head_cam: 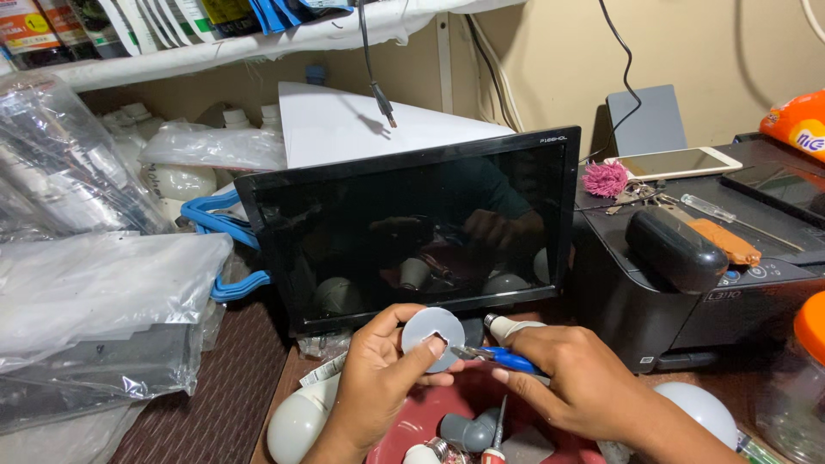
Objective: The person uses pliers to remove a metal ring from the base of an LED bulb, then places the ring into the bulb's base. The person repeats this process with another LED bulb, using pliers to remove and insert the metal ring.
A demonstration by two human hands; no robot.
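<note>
My left hand (374, 378) pinches a small round grey disc (430, 331) between thumb and fingers, holding it upright low in the frame. My right hand (576, 382) grips small pliers with blue handles (498, 357), whose jaws touch the disc's lower right edge. Both hands hover over a red bowl (447, 408) that holds a grey bulb base (468, 430) and a red-handled screwdriver (494, 447). A white bulb part (507, 326) sits just behind my right hand.
A dark monitor (412, 228) stands right behind the hands. A black printer (687, 283) on the right carries a phone (679, 161), a screwdriver and a black case. White bulb domes (296, 421) lie beside the bowl. Plastic bags (94, 292) pile up on the left.
</note>
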